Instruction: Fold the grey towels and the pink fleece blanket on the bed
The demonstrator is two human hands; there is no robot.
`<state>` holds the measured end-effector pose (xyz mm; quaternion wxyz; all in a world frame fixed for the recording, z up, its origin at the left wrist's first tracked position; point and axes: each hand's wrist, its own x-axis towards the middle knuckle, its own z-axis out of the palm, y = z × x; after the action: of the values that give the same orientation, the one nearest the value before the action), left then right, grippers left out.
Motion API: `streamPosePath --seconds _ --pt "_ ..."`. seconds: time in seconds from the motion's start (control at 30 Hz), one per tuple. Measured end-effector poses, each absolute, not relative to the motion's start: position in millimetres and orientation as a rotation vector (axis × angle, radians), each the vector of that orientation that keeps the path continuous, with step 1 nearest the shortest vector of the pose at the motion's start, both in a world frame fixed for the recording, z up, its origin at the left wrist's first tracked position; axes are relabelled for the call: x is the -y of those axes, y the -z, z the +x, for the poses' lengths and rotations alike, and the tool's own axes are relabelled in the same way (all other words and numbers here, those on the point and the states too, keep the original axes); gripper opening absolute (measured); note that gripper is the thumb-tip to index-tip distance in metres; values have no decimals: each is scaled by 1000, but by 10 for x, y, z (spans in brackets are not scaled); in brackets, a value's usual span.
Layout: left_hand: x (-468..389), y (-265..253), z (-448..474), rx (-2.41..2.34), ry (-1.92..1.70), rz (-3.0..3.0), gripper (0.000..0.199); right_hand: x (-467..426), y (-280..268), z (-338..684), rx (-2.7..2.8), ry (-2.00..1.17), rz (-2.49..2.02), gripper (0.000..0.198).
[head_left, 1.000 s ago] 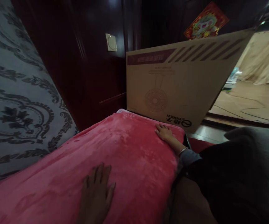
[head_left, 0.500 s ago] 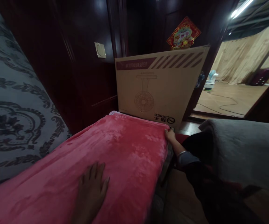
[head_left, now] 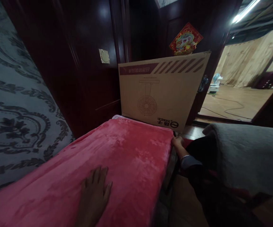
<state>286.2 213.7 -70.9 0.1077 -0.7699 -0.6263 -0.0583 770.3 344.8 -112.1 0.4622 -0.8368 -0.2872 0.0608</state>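
Note:
A pink plush blanket (head_left: 127,157) lies spread over a long raised surface, its far edge close to a cardboard box. My left hand (head_left: 95,190) rests flat on the blanket's near part, palm down with the fingers spread. At the far right corner, my right hand (head_left: 178,142) is closed at the blanket's edge, its fingers curled in against the hanging side. Part of those fingertips is hidden. What supports the blanket is mostly covered; a dark leg shows under its right side.
A large cardboard box (head_left: 162,91) with a fan drawing stands against the dark red door. Patterned wallpaper (head_left: 20,119) borders the left. To the right is a grey plush cover (head_left: 252,154) over something. Beyond the doorway are a small fan (head_left: 214,83), a cable and a dark suitcase (head_left: 269,79).
My right hand has slid slightly down and outward along the blanket's corner. My left hand stays flat on the blanket. The whole view has shifted a little.

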Motion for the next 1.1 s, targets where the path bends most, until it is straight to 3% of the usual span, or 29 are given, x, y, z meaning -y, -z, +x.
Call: streamPosePath --seconds 0.17,0.33,0.7,0.93,1.1 --pt "-2124 705 2851 1859 180 -2284 55 -3398 927 7364 882 -59 -2030 39" --pt "-2091 656 2858 1859 160 -2292 54 -3194 938 6778 1636 126 -2008 61" --pt "-1865 479 2975 1982 43 -2423 61 -2905 877 6588 1901 59 -2311 61" --pt "-862 433 2532 2212 17 -2422 59 -2723 700 6510 1941 -128 -2276 60" --pt "206 471 2099 2396 66 -2262 59 -2409 884 6028 2179 48 -1860 55"
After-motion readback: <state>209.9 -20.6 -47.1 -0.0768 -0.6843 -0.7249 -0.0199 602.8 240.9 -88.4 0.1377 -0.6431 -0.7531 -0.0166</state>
